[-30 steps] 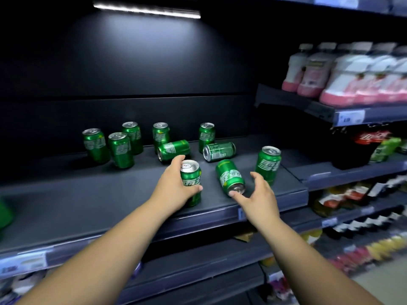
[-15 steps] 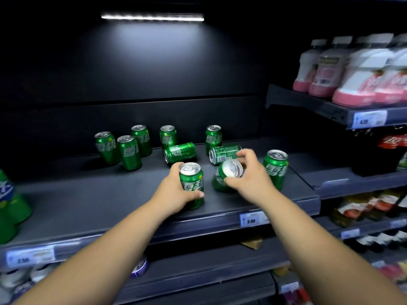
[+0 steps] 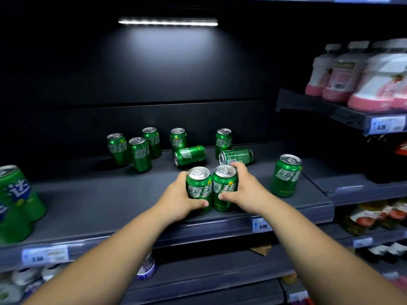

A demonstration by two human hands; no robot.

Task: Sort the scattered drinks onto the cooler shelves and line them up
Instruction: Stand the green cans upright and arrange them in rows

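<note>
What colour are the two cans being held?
Green with white lettering, silver tops: left can, right can. Head view.

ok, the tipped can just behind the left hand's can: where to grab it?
Grip the tipped can round mid-body, from above and the front. It lies on its side, lid end pointing left, so a grasp spans the round wall front to back; an upright can stands close behind it, likely blocking a rear approach.

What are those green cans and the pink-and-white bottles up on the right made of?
Green cans: probably aluminium; glossy printed sides, bare silvery tops with pull tabs that catch the light. Pink-and-white bottles: likely plastic, with a duller, matte look and pale caps; they are blurred, so this is less sure.
</note>
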